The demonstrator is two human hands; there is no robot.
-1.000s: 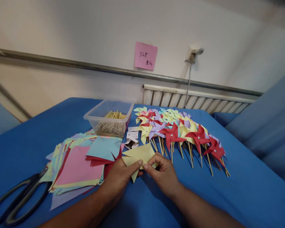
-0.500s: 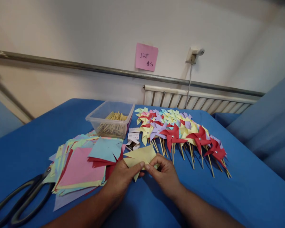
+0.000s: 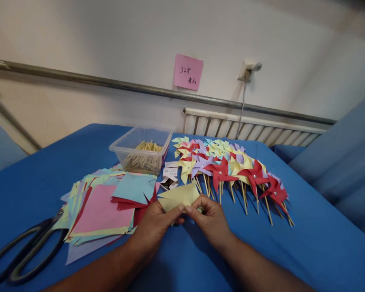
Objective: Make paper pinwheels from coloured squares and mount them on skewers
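The desk point(image 3: 307, 251) is covered by a blue cloth and stands against a pale wall fitted with a grey metal rail point(image 3: 79, 80), a white ribbed radiator point(image 3: 249, 130) and a pink paper note point(image 3: 188, 72) bearing handwriting.

A spread of finished paper pinwheels on thin wooden sticks point(image 3: 231, 166), in red, yellow, purple and pale green, occupies the far right part of the desk, sticks pointing toward the person.

A loose stack of square coloured paper sheets point(image 3: 101, 207), with a pink sheet and a light blue sheet uppermost, lies to the left of the hands.

A pair of large black-handled scissors point(image 3: 24, 253) lies at the near left edge, its blades partly under the paper stack.

A clear rectangular plastic tub point(image 3: 141, 149) holding wooden sticks stands behind the stack, just beside the pinwheels.

The left hand point(image 3: 153, 223) and the right hand point(image 3: 211, 219) meet at the desk centre. Both are closed in a pinch on the near edge of a folded pale yellow paper square point(image 3: 179, 196); thumbs and forefingers nearly touch each other. The yellow paper is lifted off the cloth, between the paper stack and the pinwheels.

A small white open cardboard box point(image 3: 169, 177) sits just behind the yellow paper.
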